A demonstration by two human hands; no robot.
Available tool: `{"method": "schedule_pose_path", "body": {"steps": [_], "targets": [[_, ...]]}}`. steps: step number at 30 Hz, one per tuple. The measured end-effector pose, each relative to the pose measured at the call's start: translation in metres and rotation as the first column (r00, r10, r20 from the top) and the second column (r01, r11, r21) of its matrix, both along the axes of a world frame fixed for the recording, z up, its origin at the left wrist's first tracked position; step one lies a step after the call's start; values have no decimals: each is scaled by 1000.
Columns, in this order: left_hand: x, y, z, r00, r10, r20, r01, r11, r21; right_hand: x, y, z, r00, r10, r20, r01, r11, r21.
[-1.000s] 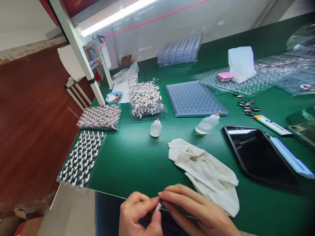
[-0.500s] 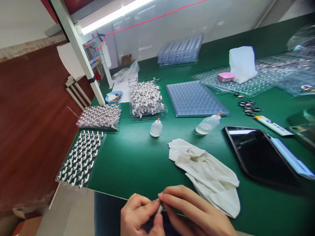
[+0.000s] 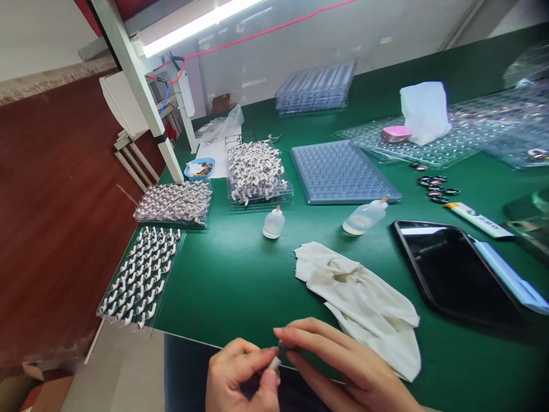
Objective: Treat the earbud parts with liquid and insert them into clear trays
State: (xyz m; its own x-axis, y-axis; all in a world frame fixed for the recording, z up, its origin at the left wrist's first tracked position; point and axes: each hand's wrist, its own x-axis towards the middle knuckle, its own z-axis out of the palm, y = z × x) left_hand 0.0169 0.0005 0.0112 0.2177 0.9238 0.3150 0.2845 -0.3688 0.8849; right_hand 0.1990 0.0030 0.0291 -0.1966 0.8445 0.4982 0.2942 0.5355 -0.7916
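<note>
At the table's near edge, my left hand (image 3: 242, 375) pinches a small white earbud piece (image 3: 275, 363) between thumb and fingertips. Just right of it is my right hand (image 3: 338, 360), its fingers long and bent toward the piece. A tiny dark bit shows at the right fingertips, too small to name. A crumpled white cloth (image 3: 355, 292) lies beyond the right hand. Farther off stand an upright small squeeze bottle (image 3: 273, 224) and a second bottle (image 3: 364, 217), which leans over.
At left, a clear tray (image 3: 139, 277) holds rows of white earbud pieces, with another filled tray (image 3: 174, 203) behind. A heap of white pieces (image 3: 255, 169) sits on stacked trays. A phone-like black device (image 3: 454, 269), a glue tube (image 3: 480, 220) and dark oval parts (image 3: 433, 186) lie right.
My right fingertips have lifted slightly away from the left hand's. More of the white piece shows in my left hand, which has shifted a little left.
</note>
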Motion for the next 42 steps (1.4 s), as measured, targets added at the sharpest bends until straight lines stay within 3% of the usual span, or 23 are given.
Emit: {"method": "schedule_pose_path", "body": {"steps": [4, 10, 18, 22, 32, 42], "targets": [[-5, -1, -6, 995, -58, 77, 74, 970, -232, 4, 4, 0, 990, 86, -108, -98, 989, -110], [-7, 2, 0, 977, -66, 202, 156, 868, -471, 7, 6, -4, 974, 138, -181, -180, 954, -240], [-4, 2, 6, 918, 47, 393, 241, 720, -650, 12, 7, 4, 972, 192, -137, -224, 933, -282], [-3, 3, 6, 901, 69, 427, 273, 675, -686, 13, 8, 10, 975, 205, -84, -220, 939, -263], [-2, 5, 9, 907, 9, 421, 309, 665, -679, 16, 6, 10, 968, 246, 55, -222, 936, -274], [-3, 6, 10, 901, -16, 434, 336, 658, -674, 15, 8, 12, 962, 274, -8, -266, 923, -279]]}}
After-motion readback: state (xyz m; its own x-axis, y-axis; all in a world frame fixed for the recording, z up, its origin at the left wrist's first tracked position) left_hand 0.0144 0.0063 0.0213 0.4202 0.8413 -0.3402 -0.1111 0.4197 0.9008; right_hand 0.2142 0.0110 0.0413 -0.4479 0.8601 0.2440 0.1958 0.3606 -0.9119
